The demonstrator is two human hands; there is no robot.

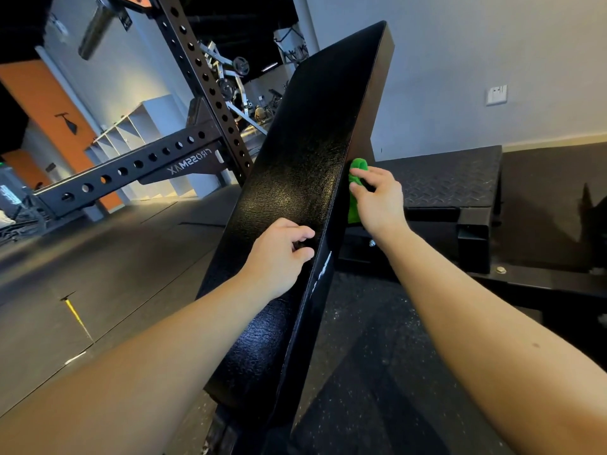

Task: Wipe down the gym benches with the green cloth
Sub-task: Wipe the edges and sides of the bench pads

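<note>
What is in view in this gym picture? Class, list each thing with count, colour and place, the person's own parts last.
black textured padded bench: 1, black, centre, tilted upward
green cloth: 1, green, against bench's right side
black holed steel rack: 1, black, left, behind bench
black diamond-plate platform: 1, black, right, behind bench
white wall socket: 1, white, right wall
left grip: 1, resting on bench top
right grip: 1, holding green cloth

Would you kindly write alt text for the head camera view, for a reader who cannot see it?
A person's right hand holds a bright green cloth against the side edge of a tilted black padded gym bench, while the left hand rests on its textured top. A black perforated steel rack stands behind.
</note>
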